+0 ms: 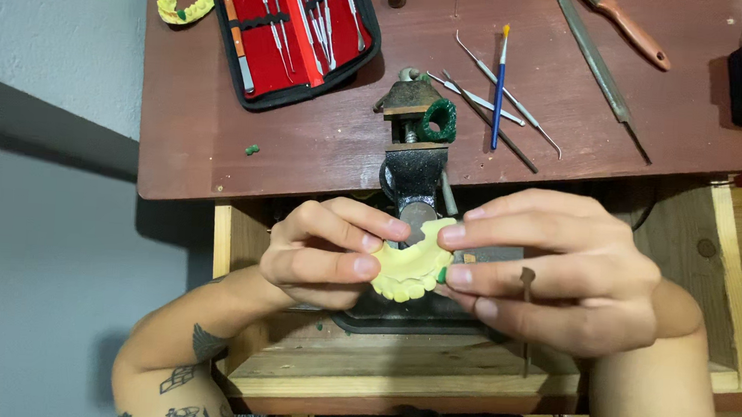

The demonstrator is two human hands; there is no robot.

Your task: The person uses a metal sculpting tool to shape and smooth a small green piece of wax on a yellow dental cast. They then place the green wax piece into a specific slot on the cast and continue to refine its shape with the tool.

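Workbench (220,152), reddish-brown, seen from above. A red-lined instrument case (292,32) lies open near its far left corner, with a second yellow dental cast (182,4) beside it. A small black bench vise (414,164) is fixed at the near edge, a green wax rim (439,120) caught at its jaws; 4 or so slender hand instruments (498,96) lie to its right. Below the near edge, the left hand (321,253) and right hand (556,267) each pinch one end of a yellow dental cast (410,271), held in the air over an open wooden drawer (727,282). Risk: the grip is fingertips only, so a slip would likely drop the brittle cast onto the vise base; uneven squeezing could snap its arch.
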